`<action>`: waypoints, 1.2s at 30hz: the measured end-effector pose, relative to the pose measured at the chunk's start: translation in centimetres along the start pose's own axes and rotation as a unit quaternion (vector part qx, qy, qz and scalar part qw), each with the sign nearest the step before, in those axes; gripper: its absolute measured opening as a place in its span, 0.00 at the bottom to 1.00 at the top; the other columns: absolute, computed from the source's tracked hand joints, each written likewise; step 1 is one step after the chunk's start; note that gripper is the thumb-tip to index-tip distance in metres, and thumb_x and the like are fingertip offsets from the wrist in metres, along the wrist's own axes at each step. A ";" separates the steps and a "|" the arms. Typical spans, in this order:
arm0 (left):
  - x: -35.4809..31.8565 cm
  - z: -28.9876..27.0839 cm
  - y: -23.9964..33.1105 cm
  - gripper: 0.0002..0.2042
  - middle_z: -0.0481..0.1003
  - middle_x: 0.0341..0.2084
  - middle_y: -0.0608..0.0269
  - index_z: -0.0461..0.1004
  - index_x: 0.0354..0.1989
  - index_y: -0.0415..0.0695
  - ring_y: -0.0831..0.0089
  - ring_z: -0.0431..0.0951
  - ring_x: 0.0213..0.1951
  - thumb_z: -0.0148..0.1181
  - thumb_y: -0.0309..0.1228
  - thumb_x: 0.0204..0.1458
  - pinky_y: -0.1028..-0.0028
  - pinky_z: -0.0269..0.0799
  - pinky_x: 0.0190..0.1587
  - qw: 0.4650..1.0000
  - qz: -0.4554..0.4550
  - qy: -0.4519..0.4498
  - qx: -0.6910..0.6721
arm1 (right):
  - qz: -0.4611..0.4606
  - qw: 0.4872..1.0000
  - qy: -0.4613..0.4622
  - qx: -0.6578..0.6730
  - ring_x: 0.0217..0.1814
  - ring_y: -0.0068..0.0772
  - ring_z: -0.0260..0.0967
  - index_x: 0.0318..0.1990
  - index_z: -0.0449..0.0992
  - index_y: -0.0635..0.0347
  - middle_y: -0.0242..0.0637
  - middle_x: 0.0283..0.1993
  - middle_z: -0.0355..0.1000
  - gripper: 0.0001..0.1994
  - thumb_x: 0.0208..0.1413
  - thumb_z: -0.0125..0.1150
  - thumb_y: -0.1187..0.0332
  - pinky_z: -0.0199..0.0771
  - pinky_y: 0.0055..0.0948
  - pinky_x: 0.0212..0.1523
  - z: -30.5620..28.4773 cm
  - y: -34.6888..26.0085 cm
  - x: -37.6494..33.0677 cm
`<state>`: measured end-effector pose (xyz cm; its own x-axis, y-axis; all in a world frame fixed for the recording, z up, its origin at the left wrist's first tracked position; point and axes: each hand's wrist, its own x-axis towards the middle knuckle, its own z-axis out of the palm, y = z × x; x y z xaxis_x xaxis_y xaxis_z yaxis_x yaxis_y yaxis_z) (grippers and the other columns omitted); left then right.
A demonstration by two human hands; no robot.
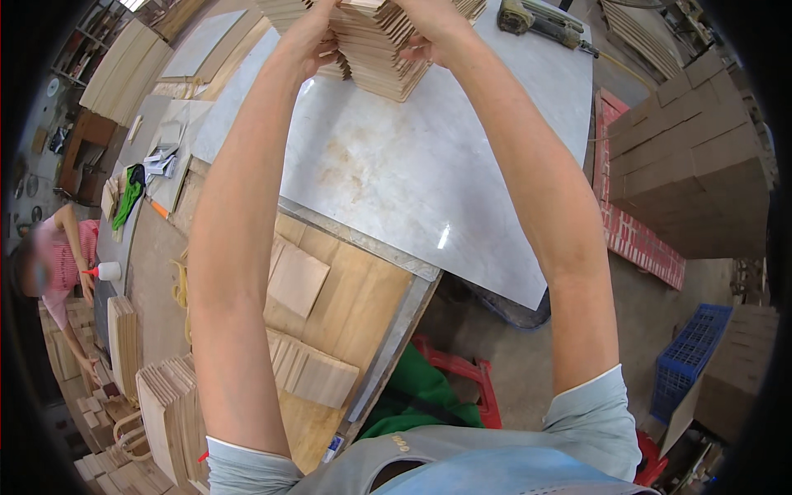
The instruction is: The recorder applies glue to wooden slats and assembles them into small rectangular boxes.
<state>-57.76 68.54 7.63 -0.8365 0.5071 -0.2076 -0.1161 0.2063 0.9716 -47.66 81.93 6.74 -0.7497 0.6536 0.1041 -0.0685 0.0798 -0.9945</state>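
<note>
Two hands: left hand (307, 37), right hand (431, 31); one wood-piece stack (375, 45); one power tool (540, 21); one blue crate (689, 355).

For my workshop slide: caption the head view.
Both hands, left and right, grip a stack of thin wooden pieces above a pale slab tabletop.

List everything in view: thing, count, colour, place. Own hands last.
stack of thin wood pieces: one, pale tan, far end of slab, gripped on both sides
stone slab: one, grey-white, tabletop centre
power tool: one, green-grey, slab's far right
wooden boards: several, tan, bench near left
cardboard boxes: stacked, brown, right
plastic crate: one, blue, floor right
stool: one, red, under the bench
co-worker: one, pink top, far left
left hand: on stack's left side
right hand: on stack's right side
</note>
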 end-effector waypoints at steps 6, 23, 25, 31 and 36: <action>0.5 -0.4 -0.3 0.26 0.75 0.37 0.55 0.71 0.44 0.43 0.69 0.75 0.38 0.58 0.53 0.47 0.70 0.69 0.41 0.996 0.076 -0.028 -0.048 | -0.032 0.992 -0.068 0.103 0.29 0.38 0.70 0.32 0.74 0.67 0.43 0.28 0.72 0.18 0.51 0.58 0.55 0.71 0.41 0.23 0.0 0.3 -1.2; -2.6 0.8 0.3 0.44 0.61 0.54 0.43 0.58 0.59 0.34 0.60 0.62 0.56 0.64 0.56 0.41 0.59 0.56 0.58 0.986 0.139 -0.089 -0.016 | 0.108 0.970 -0.094 0.197 0.47 0.41 0.64 0.51 0.64 0.65 0.43 0.48 0.64 0.25 0.52 0.55 0.55 0.72 0.44 0.45 -2.1 -0.8 -3.5; -3.2 2.0 0.1 0.42 0.62 0.52 0.45 0.60 0.57 0.35 0.62 0.64 0.53 0.65 0.55 0.40 0.61 0.59 0.56 0.985 0.142 -0.092 -0.030 | 0.092 0.966 -0.092 0.223 0.46 0.40 0.65 0.48 0.66 0.64 0.39 0.45 0.65 0.21 0.52 0.53 0.58 0.71 0.44 0.47 -2.7 0.0 -4.3; -10.9 4.5 0.0 0.40 0.53 0.53 0.46 0.61 0.54 0.35 0.57 0.54 0.57 0.69 0.47 0.33 0.63 0.58 0.59 0.917 0.387 0.073 0.059 | -0.052 0.897 -0.173 0.404 0.64 0.38 0.57 0.60 0.57 0.62 0.41 0.61 0.60 0.27 0.53 0.52 0.64 0.65 0.51 0.57 -4.6 2.2 -9.3; -20.6 3.5 -0.6 0.35 0.54 0.54 0.49 0.64 0.52 0.47 0.50 0.55 0.55 0.69 0.37 0.29 0.58 0.58 0.56 0.780 0.559 0.101 0.263 | 0.027 0.902 -0.213 0.374 0.59 0.40 0.62 0.63 0.54 0.58 0.39 0.59 0.62 0.29 0.54 0.52 0.62 0.68 0.47 0.53 -6.4 2.4 -18.8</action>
<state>-38.52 60.91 10.88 -0.3319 0.4841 0.8097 0.9372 0.0717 0.3413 -29.50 74.69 2.51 -0.9390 0.2806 0.1987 -0.3306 -0.5775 -0.7465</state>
